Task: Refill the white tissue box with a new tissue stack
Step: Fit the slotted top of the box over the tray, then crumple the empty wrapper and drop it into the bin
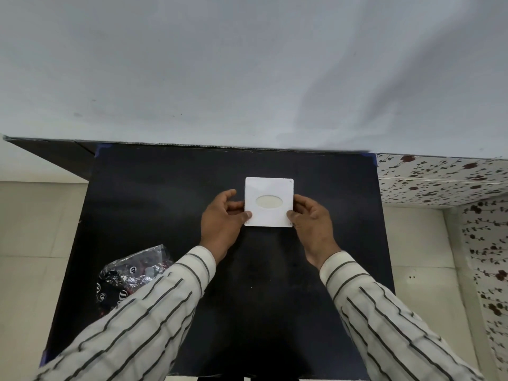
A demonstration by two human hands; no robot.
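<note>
Flat square white tissue box with oval opening sat between both hands on black tabletop. Left hand and right hand pinched opposite side edges, thumbs on top, probably steadying it to open. Crinkled printed plastic packet, possibly the refill, lay well left.

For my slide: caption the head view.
Both hands, left and right, grip the white tissue box on a black table.
</note>
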